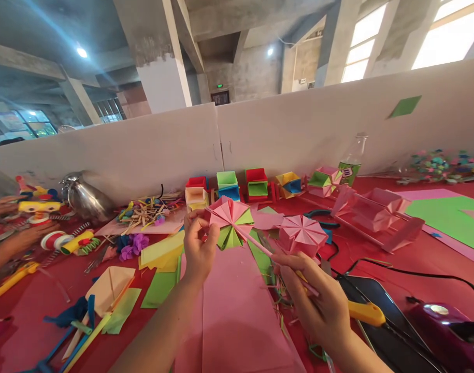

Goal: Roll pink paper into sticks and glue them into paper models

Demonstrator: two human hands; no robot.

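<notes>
The left hand (200, 251) was raised above the near middle of the table (415, 254). Its forearm slanted up from the near edge, the wrist nearly straight and the fingers curled inward. Its grip was pressed together on the left rim of the paper pinwheel (231, 223), pinching a pink fold between thumb and fingertips. The pinwheel, pleated in pink and green, was held in the air over the middle of the table, its face tipped toward the camera.

The right hand (318, 303) came in from the near right corner, back of the hand upward and knuckles bent. Its grip was closed round the lower end of the pink stick (260, 244), which ran on a slant up and left to the centre of the pinwheel.

A large pink sheet (237, 311) lay flat beneath both forearms at the near edge. A second pink pleated disc (302, 234) rested on the table just beyond the right hand. A yellow-handled tool (367, 312) lay just beside that hand, toward the right edge. Small paper boxes (227, 185) stood in a row along the far edge. At the left edge, another person's hand (27, 235) rested among toys.
</notes>
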